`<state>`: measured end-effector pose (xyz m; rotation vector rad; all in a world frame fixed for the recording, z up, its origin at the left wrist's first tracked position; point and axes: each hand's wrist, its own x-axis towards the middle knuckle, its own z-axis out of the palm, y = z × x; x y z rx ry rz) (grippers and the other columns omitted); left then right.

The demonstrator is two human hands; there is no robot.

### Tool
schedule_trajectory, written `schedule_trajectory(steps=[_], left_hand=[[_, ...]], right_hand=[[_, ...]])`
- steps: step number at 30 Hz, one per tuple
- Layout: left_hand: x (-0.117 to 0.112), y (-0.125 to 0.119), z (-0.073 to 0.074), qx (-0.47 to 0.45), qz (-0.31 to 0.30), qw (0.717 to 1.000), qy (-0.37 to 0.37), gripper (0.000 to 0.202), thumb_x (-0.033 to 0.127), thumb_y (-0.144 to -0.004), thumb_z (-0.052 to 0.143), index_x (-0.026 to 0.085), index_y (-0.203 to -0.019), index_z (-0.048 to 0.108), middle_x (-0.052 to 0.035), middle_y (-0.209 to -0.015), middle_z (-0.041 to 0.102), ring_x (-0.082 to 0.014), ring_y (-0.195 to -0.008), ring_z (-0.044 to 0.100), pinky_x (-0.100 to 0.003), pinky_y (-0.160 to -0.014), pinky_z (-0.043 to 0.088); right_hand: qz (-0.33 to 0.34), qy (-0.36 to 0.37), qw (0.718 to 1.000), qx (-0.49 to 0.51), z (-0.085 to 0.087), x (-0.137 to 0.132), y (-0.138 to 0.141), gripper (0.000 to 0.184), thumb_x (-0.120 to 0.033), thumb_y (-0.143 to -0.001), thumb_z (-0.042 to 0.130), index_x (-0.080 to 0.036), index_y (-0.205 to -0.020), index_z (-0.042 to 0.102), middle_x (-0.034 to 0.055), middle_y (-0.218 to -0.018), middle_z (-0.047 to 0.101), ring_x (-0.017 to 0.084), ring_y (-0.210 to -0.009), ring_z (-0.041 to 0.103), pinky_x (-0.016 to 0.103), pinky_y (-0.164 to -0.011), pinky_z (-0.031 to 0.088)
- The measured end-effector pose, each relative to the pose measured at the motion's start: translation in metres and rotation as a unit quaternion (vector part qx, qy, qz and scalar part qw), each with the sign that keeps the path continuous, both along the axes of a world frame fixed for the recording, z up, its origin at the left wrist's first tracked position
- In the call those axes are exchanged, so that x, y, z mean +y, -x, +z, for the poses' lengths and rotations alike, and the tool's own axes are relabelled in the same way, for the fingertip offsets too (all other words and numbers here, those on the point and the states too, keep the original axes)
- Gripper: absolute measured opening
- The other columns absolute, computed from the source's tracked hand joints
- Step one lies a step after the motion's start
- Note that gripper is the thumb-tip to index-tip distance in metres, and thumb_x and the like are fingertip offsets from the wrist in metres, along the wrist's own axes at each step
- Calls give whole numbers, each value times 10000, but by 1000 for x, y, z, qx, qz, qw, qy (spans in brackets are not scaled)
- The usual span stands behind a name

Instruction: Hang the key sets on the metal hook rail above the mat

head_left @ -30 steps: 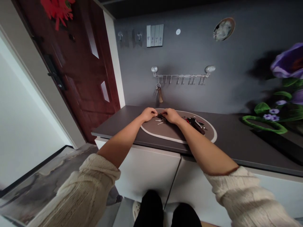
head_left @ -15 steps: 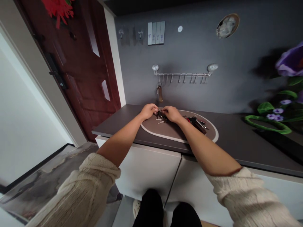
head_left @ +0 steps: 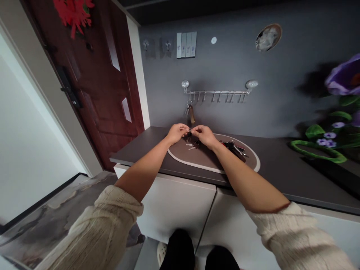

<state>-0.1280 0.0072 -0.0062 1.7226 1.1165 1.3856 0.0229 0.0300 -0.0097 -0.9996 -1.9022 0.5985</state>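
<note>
My left hand (head_left: pixel 177 133) and my right hand (head_left: pixel 204 135) meet over the left part of an oval brown mat (head_left: pixel 197 160) with a pale rim. Both are closed in a pinch on a small metal key ring (head_left: pixel 190 129), one from each side. Dark items hang or lie just under the fingertips, too small to make out. Below them a few loose silver keys (head_left: pixel 191 147) rest on the mat. Partly behind my right forearm lies a pile of keys and key holders (head_left: pixel 236 149), some black, some red.
A clear hook rail (head_left: pixel 218 92) is fixed to the grey wall; a bunch of keys with a brown fob (head_left: pixel 191 114) hangs at its left end. Purple flowers (head_left: pixel 330 139) with a green looped stem stand on the right of the dark counter (head_left: pixel 277 165). A dark red door (head_left: pixel 98 86) is at left.
My view has tilted up slightly, so the wall items sit lower. My fingertips have come closer together, and the ring between them shows more plainly.
</note>
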Motion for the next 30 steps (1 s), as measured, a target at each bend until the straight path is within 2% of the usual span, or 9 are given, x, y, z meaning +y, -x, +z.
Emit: schedule_trajectory(steps=[6,11,17,20,25,30], left_hand=[[1,1,-2,-22,-24,999,-8,207,259,-675,580,85,-787,592,-22,-636,591,-53,-548,481,-207,-571,390],[7,1,-5,-41,-41,998,-10,253,284,-679,581,92,-844,588,-50,-727,623,-68,-602,524,-208,-581,403],[6,-1,-4,-47,-10,999,3,266,314,-703,553,102,-863,570,-74,-788,637,-74,-593,538,-203,-545,407],[5,-2,-4,-22,14,1000,-4,225,289,-721,521,105,-840,572,-68,-761,638,-75,-573,535,-195,-527,403],[8,-2,-8,56,57,997,-24,160,230,-730,473,108,-754,573,-51,-684,625,-79,-538,523,-204,-530,409],[13,-4,-16,114,56,991,-38,140,201,-715,462,123,-691,576,-25,-619,606,-78,-501,506,-209,-532,404]], right_hand=[[19,24,998,54,1,-4,1,180,-301,-680,515,-130,-721,555,14,-675,571,89,-620,487,230,-655,393],[18,15,998,65,2,-6,1,140,-280,-678,492,-145,-707,516,-3,-670,545,90,-628,477,226,-652,387],[2,-7,997,73,3,-4,-3,134,-289,-686,466,-156,-699,482,-16,-642,505,93,-610,458,225,-624,388],[-2,-5,996,92,5,-3,-4,137,-300,-692,463,-164,-702,472,-19,-634,496,96,-613,465,230,-624,403],[-1,44,986,162,12,-4,-3,120,-296,-697,467,-177,-711,456,-18,-656,489,97,-615,483,237,-612,439],[-4,63,972,228,32,5,2,97,-270,-703,472,-177,-726,456,-12,-695,496,97,-642,507,257,-621,474]])
